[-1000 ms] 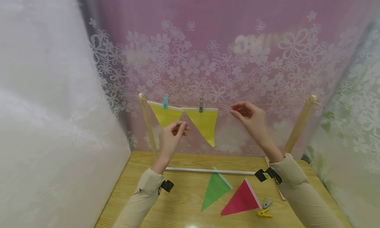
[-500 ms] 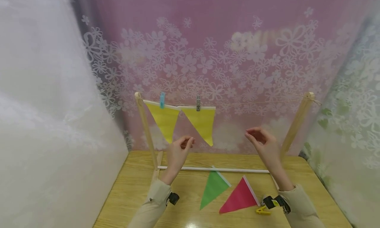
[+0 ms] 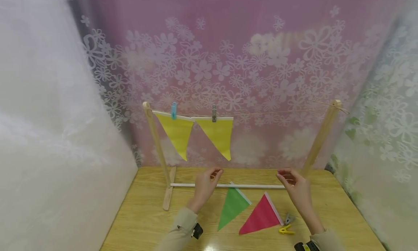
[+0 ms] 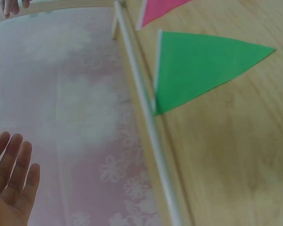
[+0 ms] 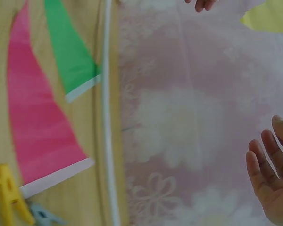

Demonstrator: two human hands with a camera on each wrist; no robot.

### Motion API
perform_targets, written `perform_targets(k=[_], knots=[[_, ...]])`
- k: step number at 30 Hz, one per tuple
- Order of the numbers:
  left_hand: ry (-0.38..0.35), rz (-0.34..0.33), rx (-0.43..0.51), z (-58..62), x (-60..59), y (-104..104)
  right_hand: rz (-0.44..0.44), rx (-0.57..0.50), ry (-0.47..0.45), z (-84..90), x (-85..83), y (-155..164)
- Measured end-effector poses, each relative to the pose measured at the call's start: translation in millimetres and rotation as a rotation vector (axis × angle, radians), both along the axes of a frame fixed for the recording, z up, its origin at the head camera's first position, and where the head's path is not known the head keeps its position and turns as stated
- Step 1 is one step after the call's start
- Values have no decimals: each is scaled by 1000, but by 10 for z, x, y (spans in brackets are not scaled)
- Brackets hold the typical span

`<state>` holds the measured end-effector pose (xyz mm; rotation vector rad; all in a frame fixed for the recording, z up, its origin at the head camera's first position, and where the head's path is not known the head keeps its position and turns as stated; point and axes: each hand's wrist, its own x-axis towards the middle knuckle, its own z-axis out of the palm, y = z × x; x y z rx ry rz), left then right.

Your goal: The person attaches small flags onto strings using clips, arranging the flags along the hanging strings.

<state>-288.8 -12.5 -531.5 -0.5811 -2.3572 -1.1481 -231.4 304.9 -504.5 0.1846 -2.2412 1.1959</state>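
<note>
Pennants: two yellow ones (image 3: 177,133) hang pegged on the string (image 3: 277,113), while the green pennant (image 3: 232,206) and red pennant (image 3: 259,216) lie on the table (image 3: 147,214) with two pegs (image 3: 286,225), both the left hand (image 3: 205,183) and right hand (image 3: 295,185) loose-fingered and empty.

Two yellow flags (image 3: 196,133) pegged on string; floral pink curtain (image 3: 228,62) behind wooden table (image 3: 147,214).

— What colours hang on the string?

— Two plain yellow paper triangle flags (image 3: 177,133) (image 3: 218,134), each with a white top band; a light blue plastic peg (image 3: 173,110) on one, a grey plastic peg (image 3: 213,113) on the other.

— And on the pale wood-grain tabletop (image 3: 147,218)?

— A green paper triangle flag (image 3: 232,207) and a pinkish-red paper triangle flag (image 3: 258,216), both white-edged, plus a yellow plastic peg (image 3: 285,229) and a second grey peg (image 3: 289,218). The white rod (image 3: 254,186) lies behind them.

— The backdrop?

— A pink curtain (image 3: 228,62) patterned with white flowers.
</note>
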Motion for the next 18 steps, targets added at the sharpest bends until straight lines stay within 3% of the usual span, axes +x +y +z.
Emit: perform_targets(k=[6,12,18], knots=[[-53,-95,-61,-292,26,116,-30,36,-82,-347,97,127],[-151,-121,-229,-589,86,190,-34,54,-226,-659,268,236],[-83,-183,-455,-836,122,238,-35,73,-415,-942,432,363]])
